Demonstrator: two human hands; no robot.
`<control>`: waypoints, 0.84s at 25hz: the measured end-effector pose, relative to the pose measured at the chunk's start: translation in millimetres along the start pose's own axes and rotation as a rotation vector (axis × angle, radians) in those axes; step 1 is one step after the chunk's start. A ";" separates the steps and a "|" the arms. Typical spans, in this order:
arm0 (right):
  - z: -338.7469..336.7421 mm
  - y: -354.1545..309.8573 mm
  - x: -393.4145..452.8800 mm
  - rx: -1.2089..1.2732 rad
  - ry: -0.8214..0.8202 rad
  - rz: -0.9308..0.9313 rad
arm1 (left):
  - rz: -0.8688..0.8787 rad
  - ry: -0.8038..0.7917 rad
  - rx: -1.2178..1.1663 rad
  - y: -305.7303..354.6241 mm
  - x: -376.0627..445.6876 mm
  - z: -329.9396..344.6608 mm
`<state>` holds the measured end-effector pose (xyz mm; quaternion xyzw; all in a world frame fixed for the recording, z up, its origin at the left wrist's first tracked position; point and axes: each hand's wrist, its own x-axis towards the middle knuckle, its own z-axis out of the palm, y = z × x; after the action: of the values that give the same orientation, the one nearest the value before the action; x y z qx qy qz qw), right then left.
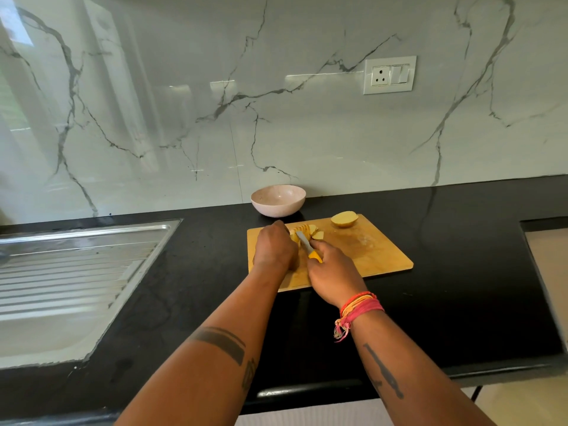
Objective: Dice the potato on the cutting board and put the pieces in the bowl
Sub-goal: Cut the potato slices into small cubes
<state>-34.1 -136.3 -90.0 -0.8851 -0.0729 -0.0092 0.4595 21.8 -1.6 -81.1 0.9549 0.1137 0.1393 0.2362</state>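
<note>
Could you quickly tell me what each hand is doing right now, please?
Left hand: curled over the potato slices, steadying them.
Right hand: grip closed on the knife.

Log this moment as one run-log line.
left hand: holds potato slices | right hand: grips knife, cutting | potato half: uncut on cutting board | bowl: no pieces visible

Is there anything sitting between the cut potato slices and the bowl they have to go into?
Nothing visible. The bowl stands just behind the cutting board, with only bare board and counter between it and the potato slices. The uncut potato half lies off to the right.
</note>
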 end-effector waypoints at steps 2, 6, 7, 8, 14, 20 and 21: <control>-0.3 -1.0 -3.6 -0.013 -0.012 0.006 | 0.054 0.045 0.027 4.6 -8.8 -4.8; 0.3 -4.0 -8.1 -0.016 0.015 0.013 | 0.090 0.122 0.047 2.9 -20.5 -13.4; 0.4 -3.9 -9.7 -0.010 0.024 0.012 | 0.065 0.095 0.030 1.8 -22.5 -15.3; -0.4 -3.7 -11.3 -0.006 0.029 0.013 | 0.054 0.062 0.023 0.1 -23.9 -15.9; -3.1 -1.2 -21.0 -0.070 0.038 0.004 | 0.114 -0.049 0.027 -8.1 -19.9 -19.4; -1.8 3.5 -21.2 -0.065 0.056 0.006 | 0.437 0.082 0.063 -15.7 -22.3 -9.5; -1.9 3.6 -20.1 -0.073 0.055 0.007 | 0.481 0.058 0.089 -18.4 -25.8 -4.2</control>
<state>-53.4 -142.3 -93.5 -0.9009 -0.0568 -0.0345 0.4290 -6.4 8.8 -91.9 0.9595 -0.1041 0.2140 0.1507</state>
